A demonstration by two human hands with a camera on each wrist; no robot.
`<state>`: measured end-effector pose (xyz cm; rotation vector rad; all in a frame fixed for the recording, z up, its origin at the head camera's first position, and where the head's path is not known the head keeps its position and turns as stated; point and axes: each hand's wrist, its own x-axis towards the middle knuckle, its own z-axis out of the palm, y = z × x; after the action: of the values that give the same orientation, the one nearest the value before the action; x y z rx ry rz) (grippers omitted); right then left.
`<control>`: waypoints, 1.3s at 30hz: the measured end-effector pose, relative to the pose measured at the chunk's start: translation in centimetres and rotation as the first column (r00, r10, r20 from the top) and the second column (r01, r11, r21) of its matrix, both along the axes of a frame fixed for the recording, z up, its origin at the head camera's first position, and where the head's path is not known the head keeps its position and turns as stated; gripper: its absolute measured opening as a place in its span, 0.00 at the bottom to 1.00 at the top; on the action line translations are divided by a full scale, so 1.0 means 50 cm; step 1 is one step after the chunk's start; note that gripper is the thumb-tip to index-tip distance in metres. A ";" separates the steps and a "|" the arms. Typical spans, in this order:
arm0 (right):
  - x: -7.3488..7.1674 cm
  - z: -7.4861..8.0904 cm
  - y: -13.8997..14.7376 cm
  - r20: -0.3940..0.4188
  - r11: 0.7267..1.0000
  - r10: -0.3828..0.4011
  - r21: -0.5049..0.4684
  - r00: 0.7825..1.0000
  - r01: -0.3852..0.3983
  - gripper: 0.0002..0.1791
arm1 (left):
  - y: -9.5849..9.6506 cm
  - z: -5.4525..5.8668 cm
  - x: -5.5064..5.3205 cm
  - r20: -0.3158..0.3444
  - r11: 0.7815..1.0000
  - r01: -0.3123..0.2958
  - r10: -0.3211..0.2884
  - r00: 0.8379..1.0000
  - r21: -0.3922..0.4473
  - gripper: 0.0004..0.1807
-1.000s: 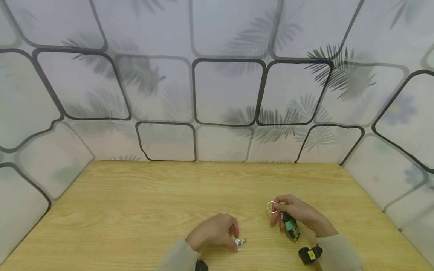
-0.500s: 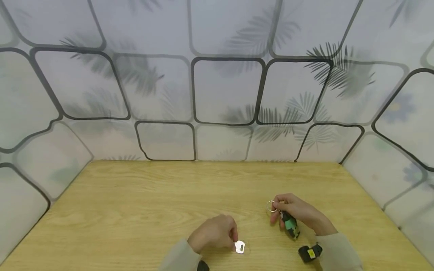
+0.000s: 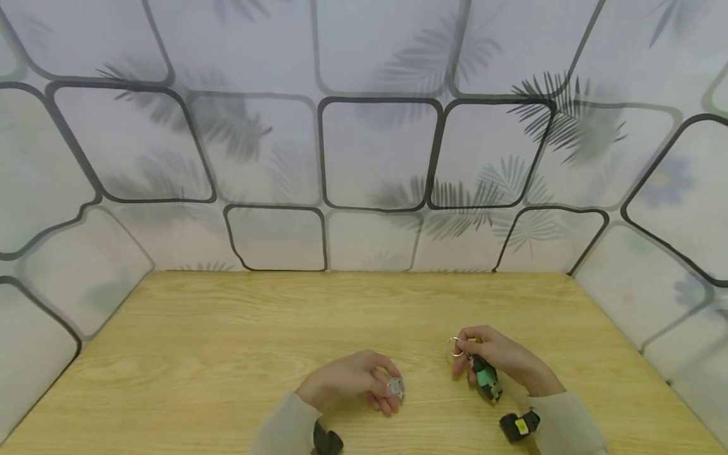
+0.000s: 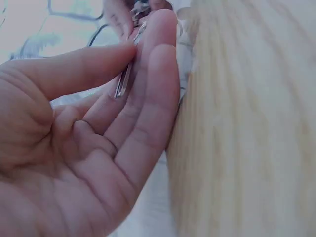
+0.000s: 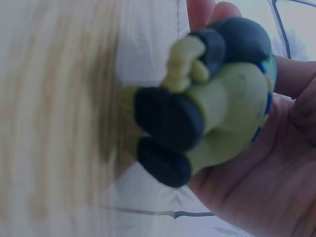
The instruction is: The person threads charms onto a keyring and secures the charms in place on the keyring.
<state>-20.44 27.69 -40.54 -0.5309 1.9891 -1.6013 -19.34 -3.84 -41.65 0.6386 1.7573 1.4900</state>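
Observation:
Over the table's near middle, my left hand (image 3: 355,378) pinches a small silver key (image 3: 396,387) between thumb and fingers. In the left wrist view the key (image 4: 123,83) appears edge-on, its far end running up behind the fingertips. To the right, my right hand (image 3: 503,355) holds a figurine keychain (image 3: 486,379) by its top, with a metal key ring (image 3: 447,347) sticking out past the fingertips. The right wrist view has the figurine (image 5: 229,94) from below: yellow limbs, dark soles and a dark round part. The two hands are apart.
A wood-grain table (image 3: 256,328) lies under both hands. Patterned cloth walls (image 3: 375,151) with leaf prints enclose it at the back and sides. Black wrist cameras (image 3: 519,426) sit at the cuffs.
My left hand has turned over and risen slightly from the table, with the key shifting in its fingers and moving up a little. The right hand with the keychain has stayed nearly still.

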 end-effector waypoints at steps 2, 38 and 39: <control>-0.001 0.000 0.000 -0.002 1.000 0.001 -0.006 1.000 -0.001 0.14 | -0.007 -0.007 -0.008 0.062 0.999 -0.018 0.015 0.998 0.038 0.15; -0.002 0.000 -0.001 0.003 1.000 -0.013 0.011 1.000 0.013 0.14 | -0.007 -0.024 -0.037 0.186 0.935 -0.225 0.178 0.966 0.274 0.15; -0.002 0.000 -0.001 0.004 1.000 -0.013 0.012 1.000 0.013 0.14 | -0.007 -0.024 -0.038 0.184 0.935 -0.224 0.177 0.967 0.275 0.14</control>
<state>-20.57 27.64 -40.55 -0.5104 2.0014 -1.5963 -21.22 -4.21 -42.87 0.4809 1.5296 1.9136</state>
